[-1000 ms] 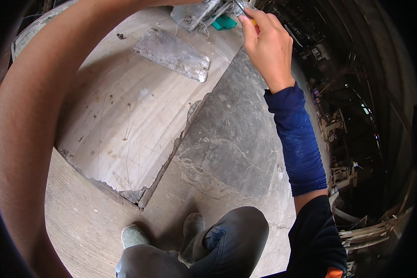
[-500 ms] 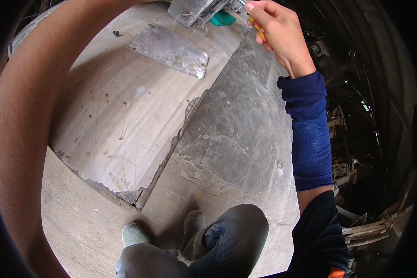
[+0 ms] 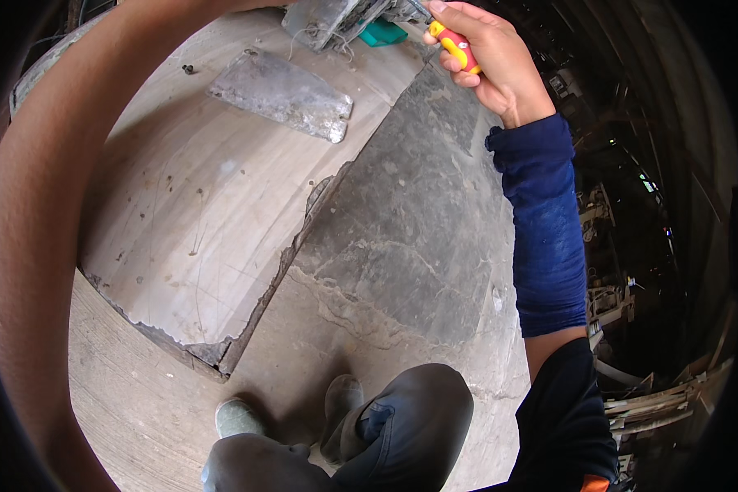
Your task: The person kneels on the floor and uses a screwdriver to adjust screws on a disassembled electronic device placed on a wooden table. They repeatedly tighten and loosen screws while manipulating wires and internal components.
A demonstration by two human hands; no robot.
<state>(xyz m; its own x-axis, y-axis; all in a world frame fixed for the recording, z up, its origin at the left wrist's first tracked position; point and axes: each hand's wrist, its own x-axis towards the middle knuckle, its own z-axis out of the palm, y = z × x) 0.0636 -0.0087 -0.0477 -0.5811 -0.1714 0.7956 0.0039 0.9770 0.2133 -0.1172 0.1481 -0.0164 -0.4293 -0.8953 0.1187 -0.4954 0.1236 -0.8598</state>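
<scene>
Knees (image 3: 422, 402): at 6 o'clock, bent, a stance that seems to bring the arms out over the board (image 3: 197, 238).
Left arm (image 3: 37, 230): curved from 7 to 11 o'clock, perhaps to round the board's side (the left hand is past the upper edge, so I cannot tell whether it grips or lies spread).
Plate (image 3: 283, 94): flat on the board at 11 o'clock, probably just laid aside, near a dark bolt (image 3: 188, 69).
Right hand (image 3: 500, 61): at 1 o'clock, fingers curled round the screwdriver (image 3: 457, 51), thumb near the shaft, likely for fine control.
Screwdriver: between 12 and 1 o'clock, shaft pointing toward 11; tip out of view.
Block (image 3: 312, 25): near 12 o'clock, at the board's far end, beside a teal piece (image 3: 383, 33).
</scene>
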